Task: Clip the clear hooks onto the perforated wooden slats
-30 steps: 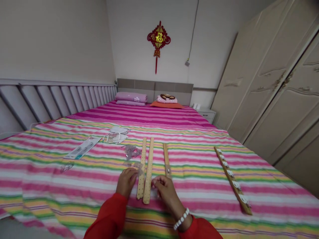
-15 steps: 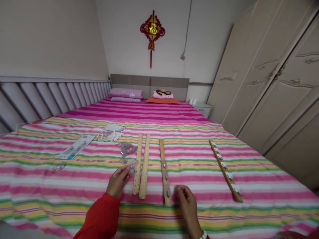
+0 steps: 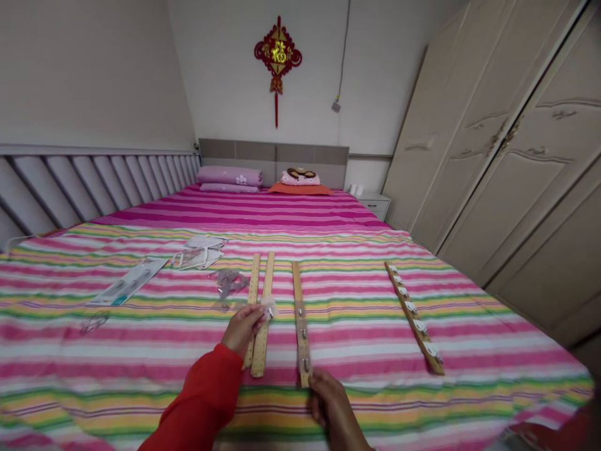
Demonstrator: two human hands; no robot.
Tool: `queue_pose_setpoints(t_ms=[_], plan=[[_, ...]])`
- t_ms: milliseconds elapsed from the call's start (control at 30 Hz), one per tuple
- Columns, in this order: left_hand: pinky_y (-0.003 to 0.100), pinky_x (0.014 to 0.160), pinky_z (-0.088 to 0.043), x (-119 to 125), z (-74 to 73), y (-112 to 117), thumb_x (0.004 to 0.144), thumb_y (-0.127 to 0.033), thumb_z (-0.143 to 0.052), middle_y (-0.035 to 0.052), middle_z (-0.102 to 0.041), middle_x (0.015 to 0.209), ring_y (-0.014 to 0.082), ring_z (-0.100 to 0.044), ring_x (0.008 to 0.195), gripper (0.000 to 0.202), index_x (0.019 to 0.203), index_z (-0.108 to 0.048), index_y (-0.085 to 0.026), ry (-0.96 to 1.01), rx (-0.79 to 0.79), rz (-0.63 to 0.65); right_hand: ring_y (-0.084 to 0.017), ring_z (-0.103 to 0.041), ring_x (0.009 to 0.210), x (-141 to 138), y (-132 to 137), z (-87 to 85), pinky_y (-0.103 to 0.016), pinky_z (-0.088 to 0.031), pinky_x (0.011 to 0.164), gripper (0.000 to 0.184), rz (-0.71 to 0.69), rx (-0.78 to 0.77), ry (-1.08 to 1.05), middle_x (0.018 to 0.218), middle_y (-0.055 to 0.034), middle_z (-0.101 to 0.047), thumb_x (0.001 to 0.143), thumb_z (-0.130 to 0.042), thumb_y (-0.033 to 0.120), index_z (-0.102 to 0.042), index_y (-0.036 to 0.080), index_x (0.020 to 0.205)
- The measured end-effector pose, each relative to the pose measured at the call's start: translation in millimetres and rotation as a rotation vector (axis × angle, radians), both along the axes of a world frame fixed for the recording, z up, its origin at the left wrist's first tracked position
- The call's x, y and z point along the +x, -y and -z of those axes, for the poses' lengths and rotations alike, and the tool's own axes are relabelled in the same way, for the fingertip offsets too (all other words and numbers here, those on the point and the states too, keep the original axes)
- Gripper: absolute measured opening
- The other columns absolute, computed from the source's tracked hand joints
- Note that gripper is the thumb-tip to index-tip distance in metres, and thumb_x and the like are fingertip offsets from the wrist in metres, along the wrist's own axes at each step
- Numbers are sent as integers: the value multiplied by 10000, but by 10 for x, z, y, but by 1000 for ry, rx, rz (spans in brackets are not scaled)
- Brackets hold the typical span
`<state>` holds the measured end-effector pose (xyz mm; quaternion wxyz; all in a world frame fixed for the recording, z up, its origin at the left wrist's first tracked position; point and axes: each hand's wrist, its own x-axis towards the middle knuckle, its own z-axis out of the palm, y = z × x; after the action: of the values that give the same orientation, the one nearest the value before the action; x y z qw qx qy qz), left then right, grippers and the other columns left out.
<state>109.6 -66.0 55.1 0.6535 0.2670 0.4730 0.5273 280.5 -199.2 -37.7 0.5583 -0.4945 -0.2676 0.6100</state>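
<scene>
"Head cam, one view only. What did you get on the L hand [image 3: 241, 329]?"

"I saw it pinched shut on a small clear plastic bag [image 3: 269, 307], thumb + fingertips, raised just above the pair of pale perforated wooden strips [image 3: 261, 338]. Those two lay side by side, lengthwise on the pink-green-yellow striped bedsheet [image 3: 357, 300]. A red sleeve [image 3: 201, 401] ran up to the wrist."

"And the R hand [image 3: 328, 404]?"

"Low in frame, fingers curled right against the near end of a thin light-wood strip with small metal hooks [image 3: 300, 326]. Whether it really gripped, I couldn't tell from my desk. That strip lay flat, just right of the pair, approx. parallel, not touching them."

"Anything else nearby?"

"Well to the right was a darker wooden strip with white hooks [image 3: 413, 316], flat, angled a bit. Left of the pair were loose clear plastic bits [image 3: 228, 282], then flat white packets [image 3: 197, 257] farther back, and a long blister card w/ teal edge [image 3: 128, 283] farther left. There was a small wiry item [image 3: 94, 323] near the left edge, too blurry to ID. Background: lilac pillow [image 3: 230, 177] & pink cushion [image 3: 300, 178] by the grey headboard [image 3: 272, 153], red knot ornament [image 3: 278, 53] on the wall, cream wardrobe [image 3: 516, 144] on the right."
</scene>
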Motion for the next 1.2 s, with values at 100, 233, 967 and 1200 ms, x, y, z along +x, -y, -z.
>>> queue_pose_setpoints(t_ms=[100,233,967,1200], plan=[[107,429,-383,118,6,-187,586,-120,-800,-20,-609,497,33,-521,437,157,653,-659,-112,-59,12,51,-55,-286,325,40,11,7,-191,-145,353,425,-35,16,40,372,72,-433,616,-741,529,-649,145,772],[112,433,-374,297,59,-421,541,-165,-819,-23,-595,480,33,-514,436,204,642,-650,-114,-121,25,101,-142,-529,570,206,-75,-87,-244,-408,531,386,200,135,197,628,-31,-635,615,-750,520,-688,155,724],[212,683,-491,874,138,-673,553,-207,-799,10,-663,647,105,-633,656,222,631,-598,-154,61,44,206,-72,-396,355,342,-1791,-629,-204,-272,366,280,35,250,68,427,59,-527,567,-758,399,-601,177,635],[283,754,-471,733,100,-899,519,-321,-793,47,-694,786,165,-630,781,377,828,-679,-137,-355,335,139,-80,-447,365,492,-1932,-652,-185,-277,358,156,-75,240,151,403,50,-526,625,-671,301,-576,178,612]])
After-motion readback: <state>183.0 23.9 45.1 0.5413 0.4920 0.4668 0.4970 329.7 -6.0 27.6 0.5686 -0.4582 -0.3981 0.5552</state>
